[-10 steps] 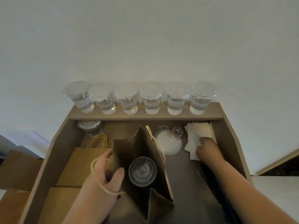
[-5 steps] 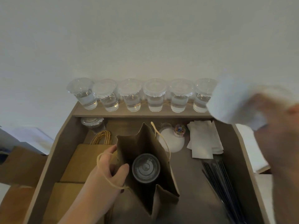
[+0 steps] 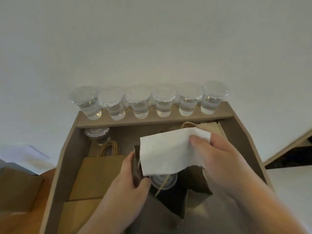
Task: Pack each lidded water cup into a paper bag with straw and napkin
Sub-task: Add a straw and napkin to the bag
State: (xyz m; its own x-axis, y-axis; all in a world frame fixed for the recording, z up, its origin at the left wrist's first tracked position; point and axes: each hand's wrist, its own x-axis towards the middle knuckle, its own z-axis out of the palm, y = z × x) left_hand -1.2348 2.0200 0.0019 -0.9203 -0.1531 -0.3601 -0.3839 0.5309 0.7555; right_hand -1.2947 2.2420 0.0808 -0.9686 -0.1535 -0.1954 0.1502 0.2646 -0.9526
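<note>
An open brown paper bag [image 3: 170,215] stands in the middle of the tray, with a lidded water cup [image 3: 164,182] upright inside it. My left hand [image 3: 133,183] pinches the bag's left rim and keeps the mouth open. A white napkin [image 3: 167,154] hangs flat right over the bag's mouth, gripped at its right end by my right hand [image 3: 222,159]. The napkin hides part of the cup's lid and the bag's far rim. Several lidded water cups [image 3: 164,100] stand in a row on the back ledge.
The brown tray [image 3: 249,142] has raised side walls. Flat paper bags [image 3: 96,176] with cord handles lie stacked on the left. A stack of clear lids [image 3: 97,134] sits in the back left corner. More brown bags [image 3: 18,188] lie outside, at the left.
My right hand took a napkin from the pile at the back right, swung it up to the right, then brought it over the bag's mouth. My left hand shifted along the bag's rim.
</note>
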